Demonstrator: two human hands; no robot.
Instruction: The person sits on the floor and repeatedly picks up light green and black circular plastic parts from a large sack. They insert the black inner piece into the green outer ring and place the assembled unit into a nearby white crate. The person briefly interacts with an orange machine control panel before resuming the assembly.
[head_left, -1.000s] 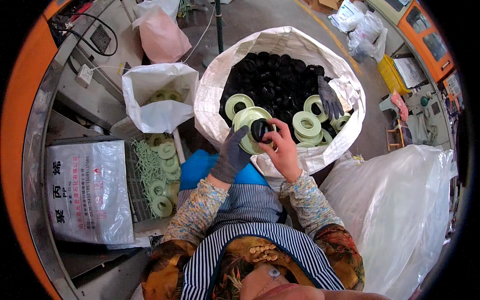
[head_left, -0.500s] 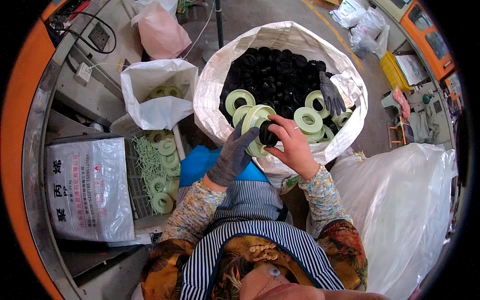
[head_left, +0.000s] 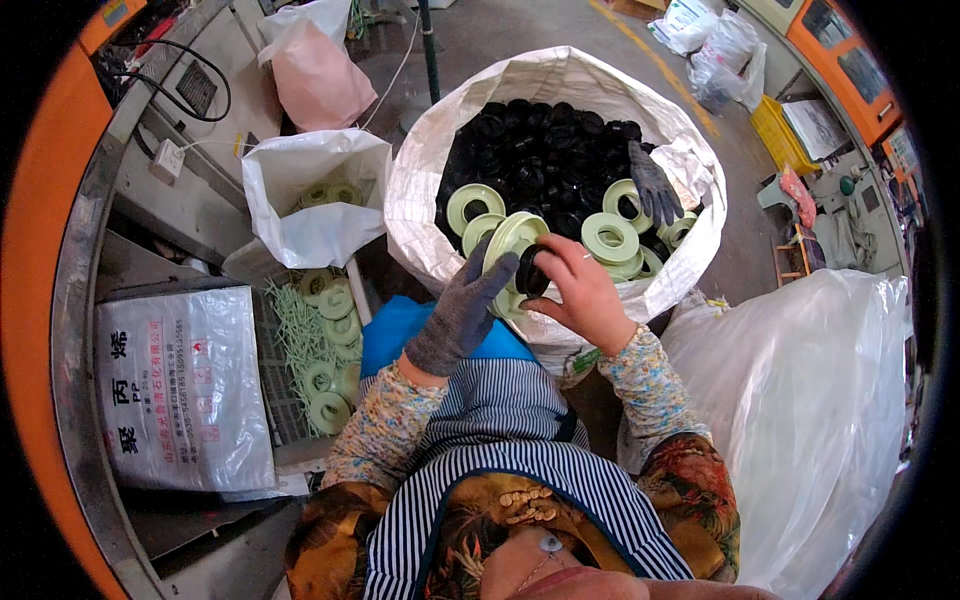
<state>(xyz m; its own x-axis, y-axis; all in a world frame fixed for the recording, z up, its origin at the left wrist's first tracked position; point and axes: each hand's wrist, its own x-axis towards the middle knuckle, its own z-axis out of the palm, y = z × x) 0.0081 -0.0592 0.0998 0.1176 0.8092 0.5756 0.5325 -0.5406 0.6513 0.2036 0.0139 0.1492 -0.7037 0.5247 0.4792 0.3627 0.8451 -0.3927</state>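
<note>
The person's left hand (head_left: 455,312), in a dark grey glove, is closed round the side of a pale green ring (head_left: 515,236), fingers along its rim. The ring stands tilted, its face turned toward the other hand; holding it by the edge seems to leave the middle free. Whether a second ring is nested behind it cannot be told.

The right hand (head_left: 590,297), bare, has a narrow pinch on a black cap (head_left: 530,273), thumb below and fingers above. The cap sits right against the ring's middle, between the two hands; how far it goes in is hidden. Bare fingertips probably give a surer feel on such a small, smooth piece.

Both hands work over the near edge of a big white sack (head_left: 425,140), likely so that anything dropped lands inside. Beyond the hands lies a heap of black caps (head_left: 540,150). Loose green rings (head_left: 610,238) rest on the heap just past the right hand, apparently to be within easy reach, and more lie just beyond the left. A spare glove (head_left: 655,187) lies farther out beyond the right hand. Well left of the left hand, a crate (head_left: 285,385) bears more green rings and thin green sticks (head_left: 300,330).
</note>
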